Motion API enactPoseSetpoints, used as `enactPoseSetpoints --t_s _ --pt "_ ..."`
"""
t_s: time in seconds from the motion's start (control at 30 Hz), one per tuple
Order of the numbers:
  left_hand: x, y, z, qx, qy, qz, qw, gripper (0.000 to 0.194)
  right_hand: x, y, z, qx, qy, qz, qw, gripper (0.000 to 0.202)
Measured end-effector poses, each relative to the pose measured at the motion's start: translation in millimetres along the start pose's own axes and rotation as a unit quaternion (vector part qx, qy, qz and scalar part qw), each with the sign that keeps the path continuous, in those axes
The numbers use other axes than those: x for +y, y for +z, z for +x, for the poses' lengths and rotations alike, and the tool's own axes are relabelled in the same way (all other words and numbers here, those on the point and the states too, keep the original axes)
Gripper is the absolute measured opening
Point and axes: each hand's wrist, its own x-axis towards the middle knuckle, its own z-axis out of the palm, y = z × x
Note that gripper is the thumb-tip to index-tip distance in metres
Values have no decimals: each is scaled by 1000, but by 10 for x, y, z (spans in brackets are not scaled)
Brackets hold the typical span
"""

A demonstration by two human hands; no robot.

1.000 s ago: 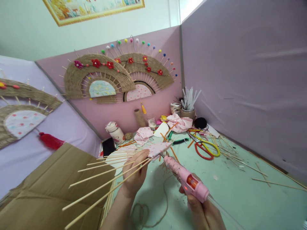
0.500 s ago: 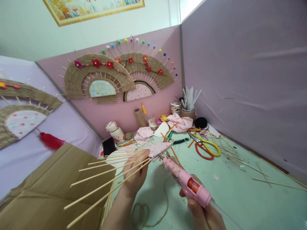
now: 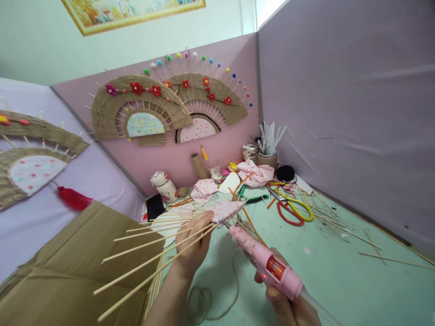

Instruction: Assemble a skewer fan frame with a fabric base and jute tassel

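Observation:
My left hand (image 3: 193, 246) pinches a small fan frame, a half-round base covered in dotted pink cloth (image 3: 227, 210) with long wooden sticks (image 3: 136, 272) spreading out to the left. Wrapped round a pink hot glue gun (image 3: 263, 260) is my right hand (image 3: 283, 290); a clear glue stick trails from the gun's rear and a small red light glows on its side. The gun's metal nozzle points up-left at the lower edge of the cloth-covered base, close to my left fingertips. Whether the nozzle touches the base cannot be made out.
Brown cardboard (image 3: 84, 267) lies at the left, twine (image 3: 217, 317) in front. Behind are a phone (image 3: 155, 208), a white bottle (image 3: 164, 186), pliers (image 3: 256, 199), scissors (image 3: 288, 206) and a jar (image 3: 267, 159) of glue sticks. Loose sticks (image 3: 396, 259) lie right. Finished fans (image 3: 142, 93) hang behind.
The glue gun's nozzle has shifted slightly left along the base's edge. My left hand keeps its hold on the fan frame, with its sticks shifted slightly.

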Motion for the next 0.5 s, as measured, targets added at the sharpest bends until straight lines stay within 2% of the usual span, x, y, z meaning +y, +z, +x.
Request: enactPoseSetpoints --t_s 0.17,0.33,0.5 --pt "0 12 -1 1 3 -5 1000 29 10 43 -32 -3 18 37 999 42" --pt "5 8 7 -2 4 -7 1000 26 94 118 -131 -6 10 21 1000 50" --pt "3 12 -3 2 8 -7 1000 26 100 111 -158 10 0 -3 1000 46"
